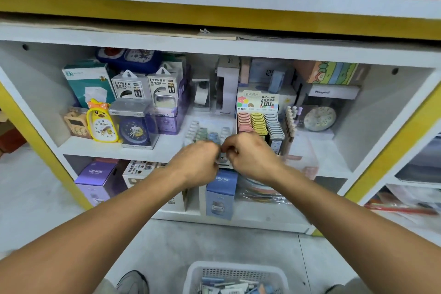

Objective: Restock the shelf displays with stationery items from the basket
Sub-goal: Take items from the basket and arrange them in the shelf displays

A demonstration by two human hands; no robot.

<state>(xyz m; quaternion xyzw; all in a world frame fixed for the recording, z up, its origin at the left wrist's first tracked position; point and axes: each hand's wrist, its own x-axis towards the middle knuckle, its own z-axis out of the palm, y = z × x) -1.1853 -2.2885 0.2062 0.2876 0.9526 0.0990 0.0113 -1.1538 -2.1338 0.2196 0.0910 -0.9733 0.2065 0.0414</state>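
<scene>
White plastic basket at bottom edge, on the floor, holding a jumble of small stationery packs; a grey shoe just left of it.

Both forearms reach forward to the middle shelf. Left hand: fingers curled inward at the front edge of a display tray of small blurred items; what it pinches cannot be made out. Right hand: fingers likewise curled, knuckles up, fingertips meeting those of the left hand; a small pale pack marked "2B" shows in the gap below the two hands, whether gripped I cannot tell.

Shelf, left to right: yellow duck alarm clock, blue alarm clock in a clear box, two "POWER BANK" boxes behind, the tray, a lead-refill display with pink, yellow and grey rows, a row of upright pens, a round pale clock.

Lower shelf: purple "CRUHRE" box, blue "CRUHRE" box.
</scene>
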